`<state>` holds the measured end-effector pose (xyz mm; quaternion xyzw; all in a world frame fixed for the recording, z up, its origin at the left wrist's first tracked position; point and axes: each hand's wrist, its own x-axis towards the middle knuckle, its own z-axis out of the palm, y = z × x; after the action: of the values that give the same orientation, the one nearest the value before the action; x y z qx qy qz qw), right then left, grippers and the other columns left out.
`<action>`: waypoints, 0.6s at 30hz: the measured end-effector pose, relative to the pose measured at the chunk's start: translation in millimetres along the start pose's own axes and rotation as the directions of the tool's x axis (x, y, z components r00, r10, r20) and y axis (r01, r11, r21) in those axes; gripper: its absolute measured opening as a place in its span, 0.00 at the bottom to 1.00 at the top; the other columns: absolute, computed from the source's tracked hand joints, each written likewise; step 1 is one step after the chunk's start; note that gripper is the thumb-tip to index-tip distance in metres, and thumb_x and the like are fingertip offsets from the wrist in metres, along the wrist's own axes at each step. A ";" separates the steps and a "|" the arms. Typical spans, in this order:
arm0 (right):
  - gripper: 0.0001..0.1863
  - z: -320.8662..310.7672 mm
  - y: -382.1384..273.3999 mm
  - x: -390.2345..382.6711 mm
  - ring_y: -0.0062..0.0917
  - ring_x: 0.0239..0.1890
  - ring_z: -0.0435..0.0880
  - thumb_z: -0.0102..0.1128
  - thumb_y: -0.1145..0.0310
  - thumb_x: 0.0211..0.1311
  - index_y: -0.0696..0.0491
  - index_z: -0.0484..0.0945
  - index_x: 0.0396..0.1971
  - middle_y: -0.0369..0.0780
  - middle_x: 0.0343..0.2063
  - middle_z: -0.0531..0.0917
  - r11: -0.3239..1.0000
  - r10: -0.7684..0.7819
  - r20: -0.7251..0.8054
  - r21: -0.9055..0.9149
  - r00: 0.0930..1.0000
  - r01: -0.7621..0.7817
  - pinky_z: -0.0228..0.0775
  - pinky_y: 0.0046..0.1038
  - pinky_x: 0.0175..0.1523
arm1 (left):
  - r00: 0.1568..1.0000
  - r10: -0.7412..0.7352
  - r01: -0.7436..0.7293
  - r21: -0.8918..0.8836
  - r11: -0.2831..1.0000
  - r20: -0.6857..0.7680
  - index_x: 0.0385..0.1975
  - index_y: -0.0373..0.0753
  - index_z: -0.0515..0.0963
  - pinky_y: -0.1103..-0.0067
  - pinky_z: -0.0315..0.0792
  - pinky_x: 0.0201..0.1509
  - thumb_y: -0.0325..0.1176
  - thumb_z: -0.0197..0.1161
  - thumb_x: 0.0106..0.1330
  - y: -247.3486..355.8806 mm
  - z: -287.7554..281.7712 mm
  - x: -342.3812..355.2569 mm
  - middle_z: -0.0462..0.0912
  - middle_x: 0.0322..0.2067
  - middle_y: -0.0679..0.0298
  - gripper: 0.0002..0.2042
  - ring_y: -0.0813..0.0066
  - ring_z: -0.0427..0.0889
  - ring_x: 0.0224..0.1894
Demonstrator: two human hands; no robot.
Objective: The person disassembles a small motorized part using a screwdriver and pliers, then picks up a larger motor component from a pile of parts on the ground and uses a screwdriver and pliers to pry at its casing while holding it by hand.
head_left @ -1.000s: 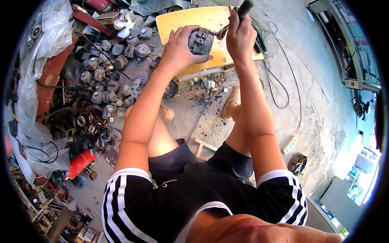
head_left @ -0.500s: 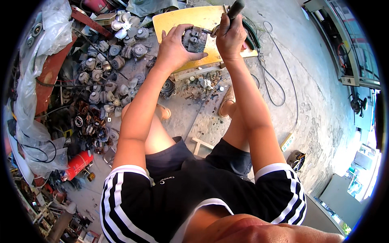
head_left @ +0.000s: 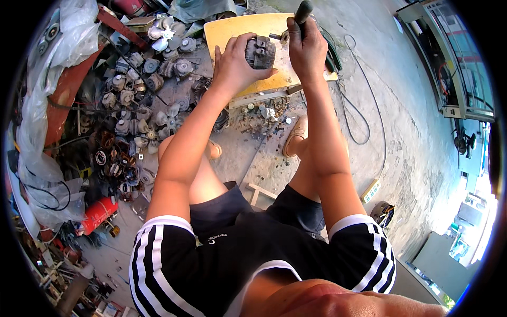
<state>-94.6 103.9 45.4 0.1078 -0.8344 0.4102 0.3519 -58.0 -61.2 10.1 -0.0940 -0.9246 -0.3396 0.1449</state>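
My left hand [head_left: 235, 66] grips a small dark motor [head_left: 260, 52] and holds it on a yellow wooden board [head_left: 232, 29]. My right hand [head_left: 306, 47] is closed round the black handle of a screwdriver [head_left: 302, 11], whose tip points left against the motor's right side. Both forearms reach forward from my lap, above my bare knees.
A heap of small motors and fan blades [head_left: 132, 111] covers the floor at the left. A red cylinder [head_left: 97, 214] lies lower left. Black cables [head_left: 359, 111] and a power strip [head_left: 371, 190] lie on the concrete at the right. Screws and debris [head_left: 264, 113] are scattered under the board.
The motor now rests lower on the board, turned in my left hand. My right hand has shifted slightly with the screwdriver, staying against the motor.
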 end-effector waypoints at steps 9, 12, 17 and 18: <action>0.19 -19.1 8.7 -1.4 0.31 0.26 0.85 0.56 0.53 0.67 0.56 0.78 0.32 0.41 0.20 0.83 0.983 0.169 0.070 -0.089 0.983 -0.162 0.73 0.31 0.34 | 0.998 0.003 -0.005 0.035 0.999 0.064 0.61 0.47 0.63 0.49 0.47 0.70 0.60 0.75 0.37 -1.6 2.7 -0.3 0.71 0.56 0.57 0.48 0.59 0.71 0.60; 0.16 -27.3 0.8 -1.1 0.22 0.31 0.85 0.57 0.56 0.68 0.56 0.78 0.38 0.39 0.26 0.85 0.948 0.304 0.163 0.048 0.938 -0.316 0.75 0.24 0.37 | 0.998 0.017 -0.020 0.055 0.998 0.056 0.62 0.48 0.63 0.50 0.48 0.69 0.60 0.75 0.37 -0.9 1.4 -1.0 0.71 0.56 0.57 0.49 0.58 0.70 0.61; 0.15 -24.3 13.7 -9.5 0.22 0.31 0.81 0.54 0.58 0.69 0.56 0.75 0.42 0.40 0.29 0.83 0.770 0.337 0.268 0.473 0.903 -0.428 0.73 0.22 0.35 | 0.996 0.044 -0.049 0.066 0.997 0.080 0.66 0.52 0.57 0.43 0.39 0.70 0.62 0.76 0.35 -3.6 -0.3 -3.1 0.69 0.57 0.58 0.54 0.57 0.68 0.62; 0.15 -26.0 16.5 -12.0 0.23 0.35 0.83 0.56 0.59 0.68 0.56 0.75 0.44 0.41 0.32 0.83 0.735 0.334 0.286 0.518 0.898 -0.438 0.75 0.22 0.39 | 0.997 0.039 -0.044 0.074 0.996 0.073 0.67 0.52 0.56 0.43 0.39 0.69 0.62 0.76 0.34 -3.6 0.5 -4.3 0.68 0.57 0.58 0.56 0.57 0.67 0.63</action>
<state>-80.6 132.9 38.1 0.0673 -0.7041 0.6937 0.1360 -55.0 -63.9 6.1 -0.1197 -0.9392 -0.2976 0.1223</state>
